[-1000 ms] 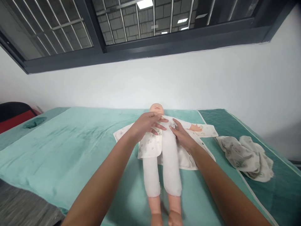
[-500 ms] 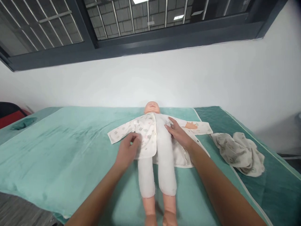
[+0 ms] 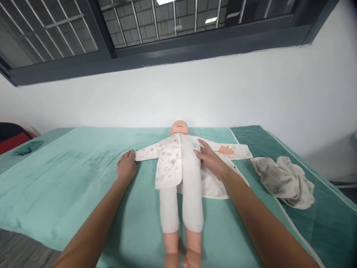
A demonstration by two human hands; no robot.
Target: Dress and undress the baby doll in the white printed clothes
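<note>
A baby doll (image 3: 192, 193) with a white padded body lies on its back, head toward the wall. A white printed baby jacket (image 3: 169, 163) covers one side of its chest and the arm at the left. The jacket's other half lies spread under the doll at the right, where the doll's bare hand (image 3: 226, 149) rests on the flat sleeve. My left hand (image 3: 126, 165) is closed on the cuff of the left sleeve, drawn out sideways. My right hand (image 3: 210, 158) rests against the doll's side, thumb and fingers apart.
A crumpled printed cloth (image 3: 284, 182) lies at the right on the darker green cover. The padded bed (image 3: 69, 186) has a light green cover with a hole (image 3: 29, 147) at its left end. Behind are a white wall (image 3: 195, 93) and a barred window (image 3: 167, 22).
My left hand has moved left from the jacket's front to the sleeve cuff and taken hold of it. The doll's body and legs have shifted slightly left. My right hand stays nearly still.
</note>
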